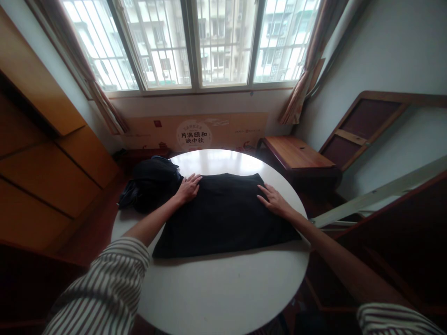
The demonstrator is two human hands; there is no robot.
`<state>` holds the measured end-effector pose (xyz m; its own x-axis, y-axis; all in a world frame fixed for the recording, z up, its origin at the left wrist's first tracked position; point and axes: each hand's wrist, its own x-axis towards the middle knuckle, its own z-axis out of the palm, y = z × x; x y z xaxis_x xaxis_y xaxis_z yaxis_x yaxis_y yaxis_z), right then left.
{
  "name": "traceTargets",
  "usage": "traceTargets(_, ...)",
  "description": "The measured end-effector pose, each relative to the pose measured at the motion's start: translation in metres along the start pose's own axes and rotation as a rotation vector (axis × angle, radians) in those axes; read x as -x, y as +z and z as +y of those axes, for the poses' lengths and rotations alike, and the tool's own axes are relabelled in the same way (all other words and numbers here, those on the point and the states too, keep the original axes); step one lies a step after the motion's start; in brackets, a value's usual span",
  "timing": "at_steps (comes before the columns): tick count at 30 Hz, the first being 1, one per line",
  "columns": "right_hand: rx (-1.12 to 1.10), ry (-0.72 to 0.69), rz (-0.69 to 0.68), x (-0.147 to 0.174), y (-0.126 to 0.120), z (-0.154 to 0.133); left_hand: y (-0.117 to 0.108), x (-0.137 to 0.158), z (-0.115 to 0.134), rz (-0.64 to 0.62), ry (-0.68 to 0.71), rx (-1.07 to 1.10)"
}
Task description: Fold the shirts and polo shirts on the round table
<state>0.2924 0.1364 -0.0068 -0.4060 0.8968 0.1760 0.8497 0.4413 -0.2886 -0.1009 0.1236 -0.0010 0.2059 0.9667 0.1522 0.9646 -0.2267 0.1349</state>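
A black garment (226, 218), perhaps a skirt, lies spread flat on the round white table (216, 288). Its narrower edge faces the window and its wider edge lies toward me. My left hand (190, 187) rests on the garment's upper left corner, fingers stretched out. On the upper right side, my right hand (272, 199) lies with its fingers apart, the tips touching the cloth. Just left of my left hand sits a crumpled pile of dark clothes (152, 181) at the table's edge.
Beyond the table, a printed cardboard panel (223, 130) stands under the barred window (223, 42). A low wooden table (296, 152) is at the back right, near a leaning wooden frame (370, 121). Wooden cabinets (42, 172) line the left side.
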Motion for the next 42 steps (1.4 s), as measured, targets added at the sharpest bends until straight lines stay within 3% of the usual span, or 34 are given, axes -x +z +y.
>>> traceTargets(4, -0.090, 0.107, 0.204, 0.049, -0.007, 0.009, -0.026, 0.071, 0.018, 0.143, -0.014, 0.132)
traceTargets(8, -0.147, 0.272, 0.028, 0.106, -0.017, 0.006, -0.044, 0.170, 0.020, 0.161, -0.131, 0.165)
traceTargets(11, -0.236, 0.306, -0.013, 0.129, -0.017, 0.007, -0.046, 0.226, 0.016, 0.067, -0.268, 0.102)
traceTargets(14, -0.324, 0.367, 0.009, 0.133, -0.015, 0.010, -0.042, 0.254, 0.017, -0.053, -0.436, 0.065)
traceTargets(18, -0.395, 0.426, 0.020, 0.129, -0.016, 0.011, -0.035, 0.263, 0.028, -0.108, -0.564, 0.076)
traceTargets(22, -0.463, 0.376, 0.015, 0.128, -0.018, 0.012, -0.031, 0.263, 0.029, -0.134, -0.482, 0.147)
traceTargets(26, -0.497, 0.312, 0.010, 0.129, -0.016, 0.017, -0.030, 0.270, 0.017, -0.059, -0.465, 0.197)
traceTargets(30, -0.392, 0.256, 0.013, 0.130, -0.014, 0.020, -0.030, 0.277, 0.010, -0.059, -0.504, 0.307)
traceTargets(33, -0.199, 0.203, -0.001, 0.125, -0.018, 0.013, -0.030, 0.272, 0.012, 0.024, -0.554, 0.475)
traceTargets(36, 0.004, 0.115, 0.135, 0.110, -0.026, -0.008, -0.033, 0.259, 0.014, 0.122, -0.703, 0.820)
traceTargets(38, 0.011, 0.020, 0.231, 0.093, -0.030, -0.031, -0.038, 0.247, 0.014, 0.107, -0.819, 1.004)
traceTargets(40, -0.125, -0.098, 0.206, 0.072, -0.031, -0.059, -0.042, 0.235, 0.012, -0.017, -0.865, 1.099)
traceTargets(42, -0.323, -0.209, 0.095, 0.049, -0.027, -0.090, -0.045, 0.225, 0.010, -0.191, -0.815, 1.170)
